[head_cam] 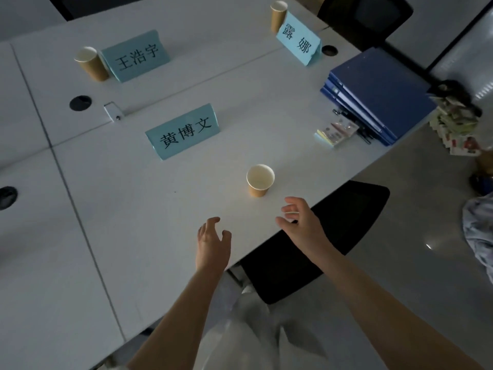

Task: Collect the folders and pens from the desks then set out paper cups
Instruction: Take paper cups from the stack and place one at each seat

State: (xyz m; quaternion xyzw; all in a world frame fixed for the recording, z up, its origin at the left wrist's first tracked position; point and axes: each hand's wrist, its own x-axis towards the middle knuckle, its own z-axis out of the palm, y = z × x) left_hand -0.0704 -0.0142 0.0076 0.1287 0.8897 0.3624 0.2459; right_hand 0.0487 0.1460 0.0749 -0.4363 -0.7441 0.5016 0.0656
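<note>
**At the near desk edge: cup-setting stage, both hands empty**

At the front edge of the white desk, both hands hovered just above the surface with nothing in them. The right hand had its fingers spread and loosely curled, palm turned inward; the left hand was likewise slack and released, fingers half bent. Neither touched any object.

Just beyond the right hand stood the nearest paper cup, upright and apart from the fingers, in front of the closest name card. Farther out, a second cup stood touching or just beside the left-hand far name card, and a third cup stood behind the right-hand far name card. The stack of blue folders lay at the right end of the desk, with what appeared to be pens tucked dark under its near edge, beside a small stack of coloured note pads. The pens could not be counted.

Judgement: collection appeared finished, since folders were gathered in one pile, and the cup stage was well advanced, with three places served. The desk sections to the left showed no cup. No spare cups were in view, so the next move would call for fetching more and placing one upright at each remaining seat.
</note>
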